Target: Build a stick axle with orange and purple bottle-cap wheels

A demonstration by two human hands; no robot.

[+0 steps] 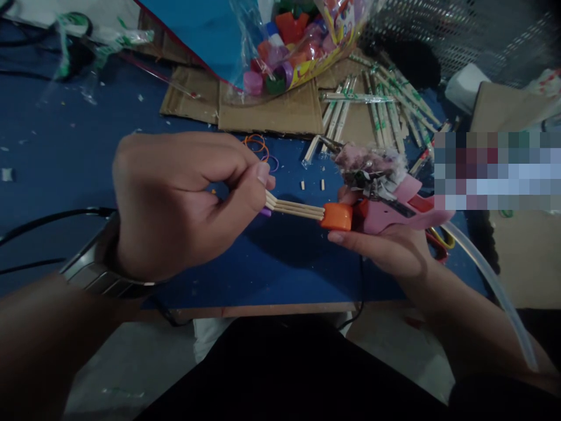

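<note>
My left hand (188,204) is closed in a pinch around a few thin wooden sticks (298,210). Their right ends meet an orange plastic cap (337,216), and a bit of something purple (265,213) shows under my fingers. In my right hand (394,251) the orange cap is pinched between thumb and fingers. The same hand also carries a pink hot glue gun (390,213), its fluffy, grimy front and metal nozzle pointing up and left. A translucent glue stick (495,286) sticks out of its back. My right fingers are partly hidden behind the cap and gun.
A clear bag of coloured caps (289,52) lies on cardboard (267,114) at the back. Wrapped chopsticks (381,111) are scattered beside it. Rubber bands (256,143) and two small wood bits (322,185) rest on the blue table (284,275). Scissors (438,242) lie under my right wrist.
</note>
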